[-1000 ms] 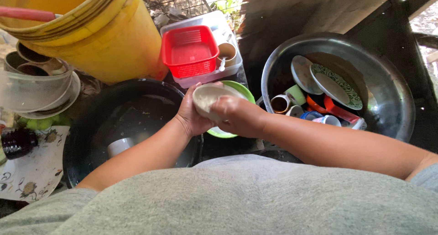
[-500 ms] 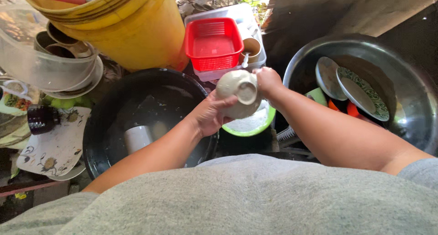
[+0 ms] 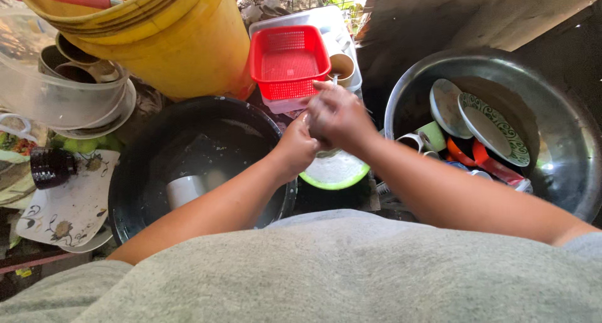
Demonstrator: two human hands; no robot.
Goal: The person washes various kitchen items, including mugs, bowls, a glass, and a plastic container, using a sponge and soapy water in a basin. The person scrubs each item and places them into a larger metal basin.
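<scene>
Bowl [image 3: 311, 124] mostly hidden | left hand [image 3: 295, 149], right hand [image 3: 338, 116] grip clasped around it

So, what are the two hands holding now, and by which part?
It cannot be told. The left hand and right hand are cupped together above the green bowl, and whatever is between them is hidden.

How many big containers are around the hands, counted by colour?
Yellow bucket: 1
Black basin: 1
Red basket: 1
Silver metal basin: 1
Clear plastic bowl: 1
Total: 5
The left hand and right hand meet between the black and the silver one.
</scene>
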